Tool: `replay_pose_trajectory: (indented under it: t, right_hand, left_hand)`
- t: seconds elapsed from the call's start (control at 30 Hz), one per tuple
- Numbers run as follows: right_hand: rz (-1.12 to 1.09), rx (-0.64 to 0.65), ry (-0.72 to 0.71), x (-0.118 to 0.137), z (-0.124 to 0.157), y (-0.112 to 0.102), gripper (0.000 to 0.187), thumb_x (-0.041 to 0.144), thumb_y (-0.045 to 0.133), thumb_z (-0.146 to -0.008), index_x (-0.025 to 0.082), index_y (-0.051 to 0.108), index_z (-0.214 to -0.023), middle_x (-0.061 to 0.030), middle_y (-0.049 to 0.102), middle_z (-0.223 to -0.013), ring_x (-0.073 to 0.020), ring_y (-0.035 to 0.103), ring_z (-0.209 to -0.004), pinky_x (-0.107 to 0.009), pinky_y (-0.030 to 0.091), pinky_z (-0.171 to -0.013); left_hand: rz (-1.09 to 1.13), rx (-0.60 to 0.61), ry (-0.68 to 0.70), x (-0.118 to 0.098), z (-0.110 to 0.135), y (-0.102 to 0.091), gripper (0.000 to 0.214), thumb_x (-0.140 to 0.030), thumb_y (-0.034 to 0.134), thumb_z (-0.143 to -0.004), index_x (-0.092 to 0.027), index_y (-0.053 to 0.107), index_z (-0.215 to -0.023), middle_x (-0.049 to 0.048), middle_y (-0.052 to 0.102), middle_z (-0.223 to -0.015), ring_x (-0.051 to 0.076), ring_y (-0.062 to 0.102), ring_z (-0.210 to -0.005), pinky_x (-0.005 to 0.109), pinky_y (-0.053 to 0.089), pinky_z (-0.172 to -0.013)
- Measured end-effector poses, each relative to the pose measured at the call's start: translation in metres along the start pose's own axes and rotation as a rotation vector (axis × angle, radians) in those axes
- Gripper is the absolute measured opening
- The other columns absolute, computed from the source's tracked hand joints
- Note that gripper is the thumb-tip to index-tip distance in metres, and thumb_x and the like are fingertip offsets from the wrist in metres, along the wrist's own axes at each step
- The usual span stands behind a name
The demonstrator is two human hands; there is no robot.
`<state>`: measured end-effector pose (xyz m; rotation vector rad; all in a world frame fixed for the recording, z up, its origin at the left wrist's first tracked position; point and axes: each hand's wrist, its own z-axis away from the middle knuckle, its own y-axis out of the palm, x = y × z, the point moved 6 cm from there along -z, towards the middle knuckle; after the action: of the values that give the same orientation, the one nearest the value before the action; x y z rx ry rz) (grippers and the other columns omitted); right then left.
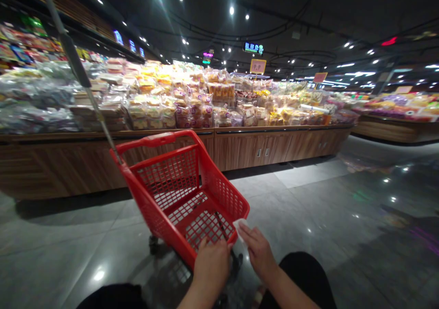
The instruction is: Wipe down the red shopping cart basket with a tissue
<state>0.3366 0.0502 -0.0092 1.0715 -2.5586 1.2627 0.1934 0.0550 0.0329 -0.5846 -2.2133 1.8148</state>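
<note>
A red plastic shopping cart (164, 217) stands tilted across my view, its lattice basket turned up toward me with nothing in it. My left hand (212, 265) is closed over the near rim of the cart. Just right of it, my right hand (259, 252) presses a white cloth or tissue (241, 229) against the near right corner of the rim. The fingertips of my left hand are partly hidden behind its knuckles. A grey pole (72, 55) rises from the cart's left side, leaning to the upper left.
Behind the cart runs a long wooden display counter (247, 151) piled with packaged bread and snacks (151, 103). Another stocked display (394, 128) stands at the far right. The grey tiled floor (308, 208) is glossy. My dark-clothed knees (307, 277) frame the lower edge.
</note>
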Motion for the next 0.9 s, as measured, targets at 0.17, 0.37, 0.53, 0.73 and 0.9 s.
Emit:
replay_pose_trajectory:
  t: [0.17, 0.37, 0.53, 0.73, 0.9]
  right_hand:
    - [0.043, -0.048, 0.053, -0.014, -0.013, -0.005, 0.063, -0.003, 0.034, -0.079, 0.029, 0.049, -0.131, -0.0024, 0.058, -0.129, -0.0195, 0.058, -0.11, -0.04, 0.049, -0.091]
    - [0.046, -0.007, 0.029, 0.001, -0.009, 0.0, 0.062, -0.002, 0.036, -0.08, 0.028, 0.048, -0.133, -0.0022, 0.057, -0.129, -0.0205, 0.057, -0.112, -0.041, 0.048, -0.094]
    - [0.024, 0.033, -0.063, 0.004, -0.006, -0.005, 0.059, 0.0, 0.036, -0.083, 0.028, 0.047, -0.134, -0.0034, 0.058, -0.129, -0.0195, 0.059, -0.108, -0.039, 0.05, -0.09]
    - [0.026, 0.001, -0.015, -0.006, -0.01, -0.008, 0.06, -0.002, 0.035, -0.082, 0.026, 0.048, -0.133, -0.0056, 0.058, -0.129, -0.0206, 0.056, -0.114, -0.041, 0.047, -0.093]
    - [-0.256, 0.118, 0.013, 0.011, -0.005, -0.013, 0.05, 0.007, 0.042, -0.083, 0.028, 0.056, -0.126, -0.0054, 0.06, -0.126, -0.0217, 0.056, -0.115, -0.041, 0.044, -0.097]
  left_hand:
    - [-0.021, -0.013, 0.02, 0.007, 0.004, 0.0, 0.041, -0.027, 0.031, -0.093, -0.016, 0.067, -0.078, 0.0088, 0.071, -0.066, 0.023, 0.069, -0.068, 0.046, 0.039, -0.089]
    - [-0.037, -0.032, 0.034, 0.01, 0.009, 0.001, 0.04, -0.027, 0.033, -0.093, -0.016, 0.067, -0.074, 0.0085, 0.071, -0.065, 0.022, 0.069, -0.067, 0.046, 0.039, -0.088]
    - [-0.028, -0.032, 0.044, 0.015, 0.017, 0.0, 0.038, -0.027, 0.035, -0.093, -0.017, 0.066, -0.072, 0.0069, 0.071, -0.063, 0.021, 0.068, -0.063, 0.044, 0.04, -0.084]
    - [-0.038, -0.058, 0.06, 0.021, 0.025, -0.002, 0.036, -0.025, 0.037, -0.092, -0.018, 0.065, -0.071, 0.0056, 0.07, -0.062, 0.02, 0.067, -0.063, 0.043, 0.04, -0.085]
    - [-0.052, -0.084, 0.107, 0.028, 0.034, 0.002, 0.034, -0.027, 0.038, -0.092, -0.019, 0.065, -0.073, 0.0038, 0.07, -0.062, 0.019, 0.066, -0.061, 0.045, 0.04, -0.087]
